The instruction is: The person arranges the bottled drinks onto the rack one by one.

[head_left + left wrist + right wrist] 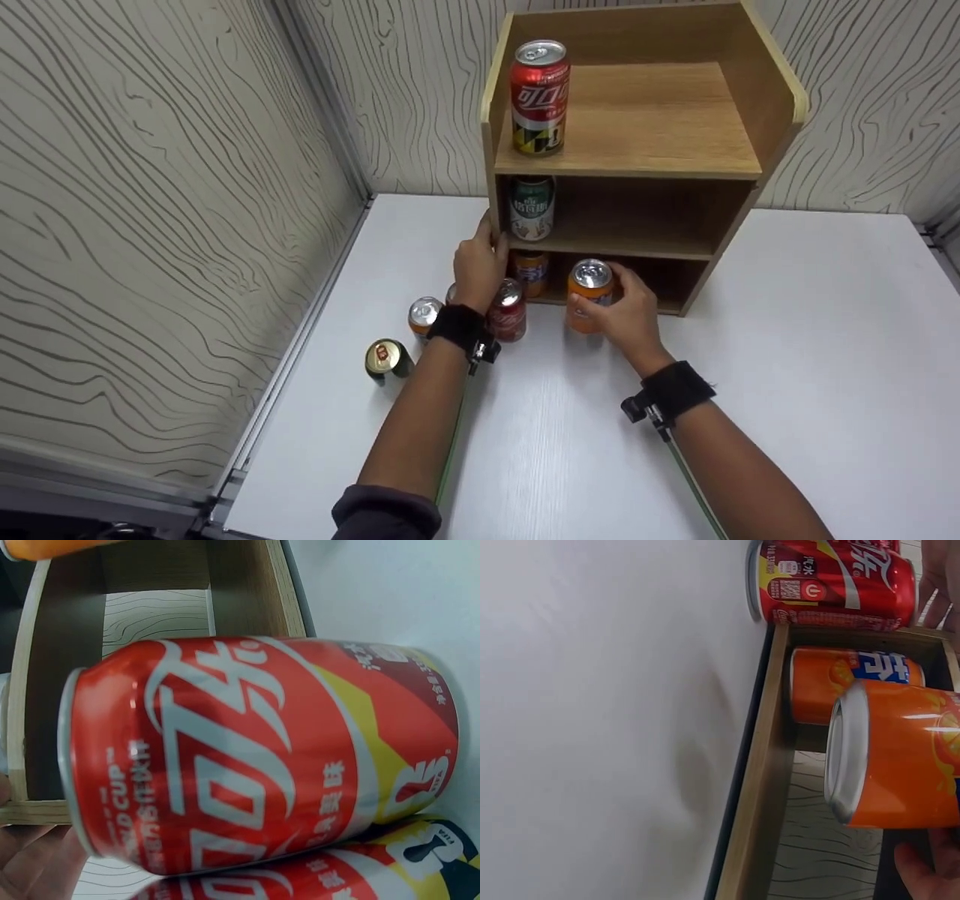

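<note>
My right hand (630,311) grips an orange soda can (589,300) upright, thumb on the near side and fingers round the far side. The can is in front of the bottom compartment of the wooden shelf (600,247); in the right wrist view its silver base stands above the board's edge. My left hand (480,270) holds the shelf's left side panel, thumb at the front edge and fingers outside. Another orange can (531,271) stands inside the bottom compartment at the left. A red cola can (255,757) stands on the table by my left wrist.
A red cola can (540,101) stands on the top board, and a green-and-white can (532,210) in the middle compartment. Left of my left forearm, an orange can (424,315) and a dark can with a gold lid (386,358) stand on the white table (540,450).
</note>
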Available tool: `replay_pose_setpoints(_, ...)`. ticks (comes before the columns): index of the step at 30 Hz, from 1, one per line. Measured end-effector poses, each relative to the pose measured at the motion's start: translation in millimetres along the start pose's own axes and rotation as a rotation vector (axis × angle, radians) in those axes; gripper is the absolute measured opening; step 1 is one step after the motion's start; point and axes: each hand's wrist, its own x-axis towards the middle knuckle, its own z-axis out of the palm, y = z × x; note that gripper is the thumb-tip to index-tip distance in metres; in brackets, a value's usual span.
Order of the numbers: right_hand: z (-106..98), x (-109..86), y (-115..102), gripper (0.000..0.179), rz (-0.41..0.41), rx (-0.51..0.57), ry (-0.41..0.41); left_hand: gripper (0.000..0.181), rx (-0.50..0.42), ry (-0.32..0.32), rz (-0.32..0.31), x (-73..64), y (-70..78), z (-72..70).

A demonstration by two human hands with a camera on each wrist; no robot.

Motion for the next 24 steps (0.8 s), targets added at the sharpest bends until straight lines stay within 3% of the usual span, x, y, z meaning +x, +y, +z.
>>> replay_pose_setpoints(24, 11.1, 29.8, 14.4, 0.086, 0.142, -0.014, -0.049, 0.047, -0.006, 0.014, 0.0, 0.6, -0.2, 2.0)
